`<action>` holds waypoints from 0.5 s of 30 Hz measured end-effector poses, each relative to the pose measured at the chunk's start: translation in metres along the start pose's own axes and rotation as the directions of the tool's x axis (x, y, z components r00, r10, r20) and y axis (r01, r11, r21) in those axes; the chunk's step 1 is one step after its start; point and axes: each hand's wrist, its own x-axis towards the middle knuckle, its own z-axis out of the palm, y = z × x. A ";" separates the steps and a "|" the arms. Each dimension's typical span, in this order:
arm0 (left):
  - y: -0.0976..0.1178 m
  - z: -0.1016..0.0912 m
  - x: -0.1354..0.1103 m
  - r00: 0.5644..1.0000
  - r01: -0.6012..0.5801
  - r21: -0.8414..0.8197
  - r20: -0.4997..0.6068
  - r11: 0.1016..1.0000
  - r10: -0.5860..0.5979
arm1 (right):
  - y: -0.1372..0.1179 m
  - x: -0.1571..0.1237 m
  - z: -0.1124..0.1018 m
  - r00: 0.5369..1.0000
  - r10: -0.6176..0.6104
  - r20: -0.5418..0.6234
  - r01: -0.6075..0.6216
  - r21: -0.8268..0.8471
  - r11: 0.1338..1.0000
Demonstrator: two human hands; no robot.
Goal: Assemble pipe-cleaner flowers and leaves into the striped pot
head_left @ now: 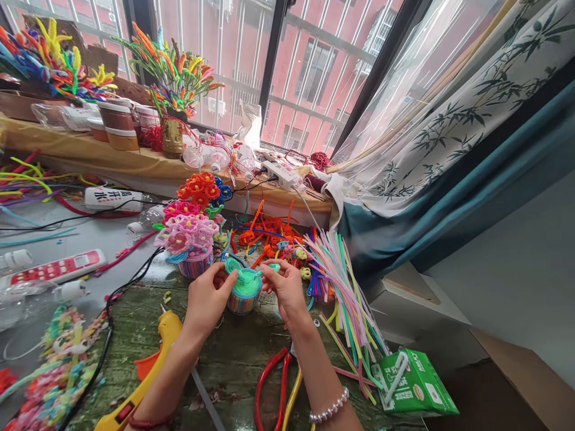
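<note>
A small striped pot (243, 303) with a bright green fuzzy top stands in front of me. My left hand (214, 294) pinches a teal pipe-cleaner loop (233, 264) at the pot's left rim. On the other side, my right hand (286, 287) has thumb and fingers closed on a green pipe-cleaner piece (272, 267), whose stem reaches over the pot. Just behind my left hand is a finished-looking striped pot of pipe-cleaner flowers (191, 230) in pink, red and blue. How the stems meet inside the small pot is too small to tell.
A yellow glue gun (168, 332) lies by my left forearm, red-handled pliers (284, 383) between my forearms. To the right are a bundle of pastel pipe cleaners (344, 299) and a green carton (415, 383). A black cable (110, 317) and plastic bottles (112, 199) lie left.
</note>
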 end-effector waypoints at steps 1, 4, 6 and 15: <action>0.000 0.000 0.000 1.000 0.001 0.000 0.000 1.000 -0.001 | -0.001 0.000 -0.001 1.000 -0.001 -0.001 0.001 0.007 1.000; 0.002 0.000 0.000 1.000 0.004 0.000 0.005 1.000 -0.004 | -0.002 0.000 -0.005 1.000 0.008 0.004 -0.008 0.022 1.000; 0.003 0.000 0.000 1.000 0.006 -0.001 0.008 1.000 -0.006 | -0.001 0.000 -0.005 1.000 0.019 0.012 -0.019 0.030 0.999; 0.000 0.000 0.001 1.000 0.002 -0.008 0.006 1.000 -0.001 | -0.002 -0.003 -0.002 0.999 0.042 0.006 -0.042 0.065 0.997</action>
